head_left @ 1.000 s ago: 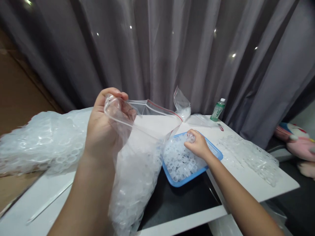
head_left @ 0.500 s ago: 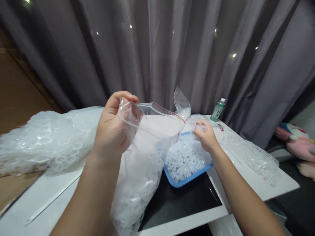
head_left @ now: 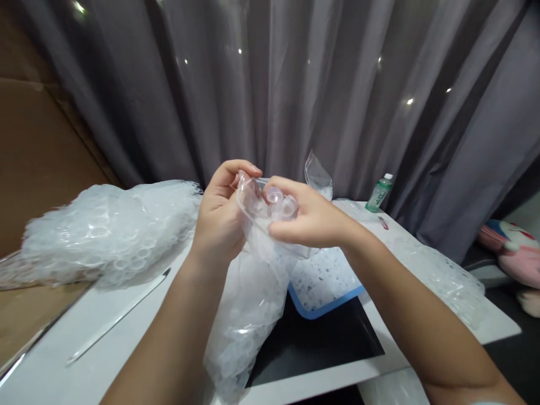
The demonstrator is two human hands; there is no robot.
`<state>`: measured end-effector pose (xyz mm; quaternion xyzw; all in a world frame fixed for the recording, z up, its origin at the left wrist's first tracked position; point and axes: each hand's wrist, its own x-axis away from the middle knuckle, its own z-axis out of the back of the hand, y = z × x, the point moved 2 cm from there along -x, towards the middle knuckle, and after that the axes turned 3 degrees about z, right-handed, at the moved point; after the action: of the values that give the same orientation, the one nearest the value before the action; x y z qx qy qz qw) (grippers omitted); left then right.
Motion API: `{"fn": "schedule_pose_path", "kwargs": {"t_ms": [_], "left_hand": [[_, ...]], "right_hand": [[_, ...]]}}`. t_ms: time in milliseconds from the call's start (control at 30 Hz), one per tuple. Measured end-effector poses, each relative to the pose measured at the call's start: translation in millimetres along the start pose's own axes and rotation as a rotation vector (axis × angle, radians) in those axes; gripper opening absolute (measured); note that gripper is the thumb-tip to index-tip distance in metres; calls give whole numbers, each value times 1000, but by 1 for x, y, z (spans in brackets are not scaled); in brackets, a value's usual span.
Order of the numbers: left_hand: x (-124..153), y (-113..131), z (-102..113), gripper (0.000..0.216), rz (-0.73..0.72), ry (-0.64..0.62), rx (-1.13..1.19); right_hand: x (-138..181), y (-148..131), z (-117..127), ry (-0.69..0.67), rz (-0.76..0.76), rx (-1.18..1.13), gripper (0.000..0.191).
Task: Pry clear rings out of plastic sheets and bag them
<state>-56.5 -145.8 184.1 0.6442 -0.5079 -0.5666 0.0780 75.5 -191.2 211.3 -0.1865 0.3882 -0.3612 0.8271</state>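
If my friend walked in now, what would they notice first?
Probably the middle, where the left hand holds a clear bag and the right hand holds clear pieces at the bag's mouth. Then the blue basket below, and the green bottle farther back, near the grey curtain.

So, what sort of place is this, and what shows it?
Probably a room at home: a grey curtain hangs behind the white table, what looks like a plush toy sits at right, and a green bottle stands on the table.
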Motion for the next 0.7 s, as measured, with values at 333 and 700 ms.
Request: {"fn": "schedule_pose_path", "kwargs": {"t_ms": [333, 700], "left_hand": [[-6, 6, 12, 8, -72, 115, 24], [-11, 23, 19, 15, -98, 254, 271]], "right_hand": [[-6, 11, 4, -68, -59, 67, 38], [20, 19, 31, 521, 54, 298, 29]]}}
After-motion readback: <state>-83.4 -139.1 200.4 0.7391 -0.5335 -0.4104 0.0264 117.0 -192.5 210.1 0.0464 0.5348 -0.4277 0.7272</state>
